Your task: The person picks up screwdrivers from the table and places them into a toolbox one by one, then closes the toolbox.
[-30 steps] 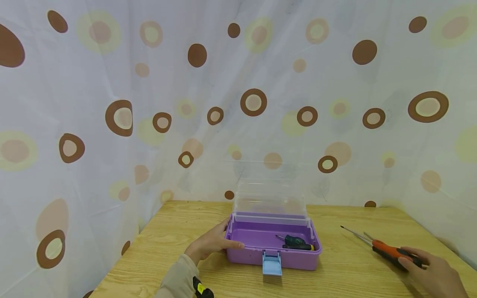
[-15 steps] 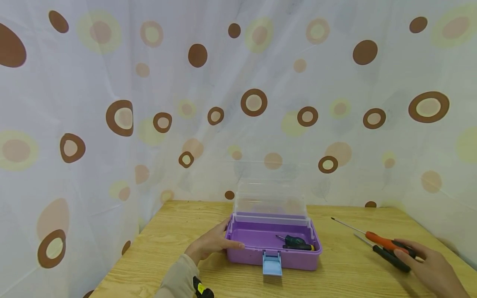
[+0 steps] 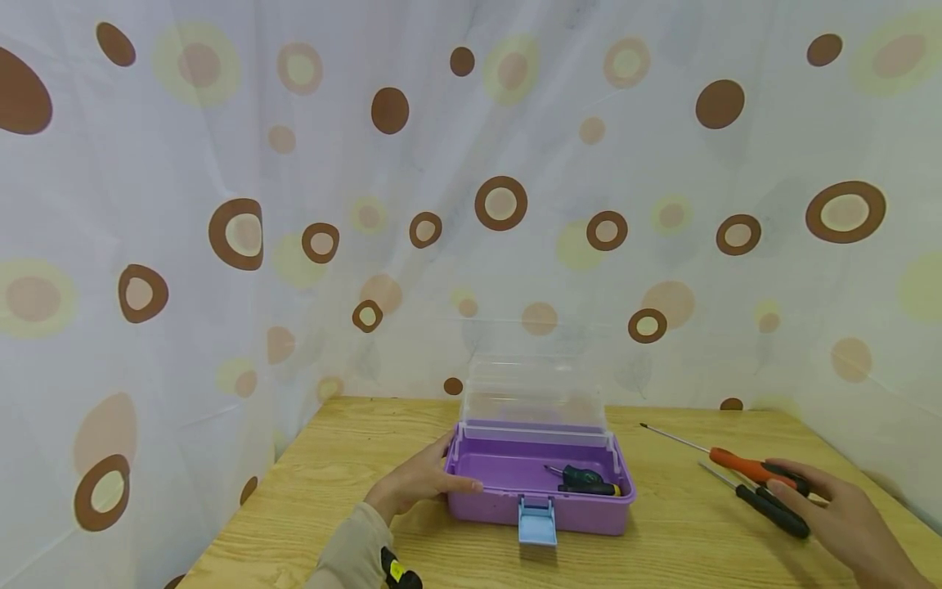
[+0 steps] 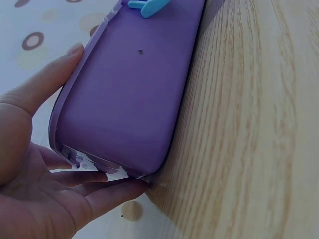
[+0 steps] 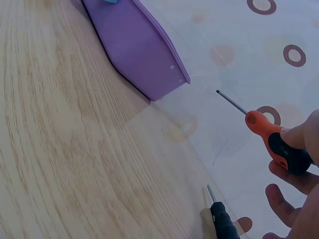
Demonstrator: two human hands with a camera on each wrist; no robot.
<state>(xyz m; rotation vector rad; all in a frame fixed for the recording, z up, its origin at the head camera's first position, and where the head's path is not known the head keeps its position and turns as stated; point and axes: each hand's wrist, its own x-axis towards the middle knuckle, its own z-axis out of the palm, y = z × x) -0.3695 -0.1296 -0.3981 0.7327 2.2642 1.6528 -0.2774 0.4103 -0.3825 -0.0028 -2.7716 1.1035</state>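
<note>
My left hand (image 3: 419, 478) grips the left end of a purple toolbox (image 3: 486, 509), thumb over the front rim and the other fingers along the end wall. The toolbox stands with its clear lid (image 3: 533, 393) raised and its light blue latch (image 3: 537, 523) hanging down in front. Inside, at the right, lie a small dark green screwdriver (image 3: 581, 475) and a black-handled tool with a yellow end (image 3: 589, 488). In my right hand (image 3: 846, 511) an orange and black screwdriver (image 5: 266, 132) is pinched by the handle, tip pointing toward the box. Below it a black-handled screwdriver (image 3: 773, 514) lies on the table.
The wooden table (image 3: 353, 442) reaches back to a white curtain (image 3: 441, 270) with brown and yellow circles, which also hangs along both sides. A black and yellow object (image 3: 401, 573) shows beside my left sleeve at the bottom edge.
My right hand has carried the orange and black screwdriver leftward, away from above the black-handled one, which now shows more fully. The left hand and toolbox have stayed in place.
</note>
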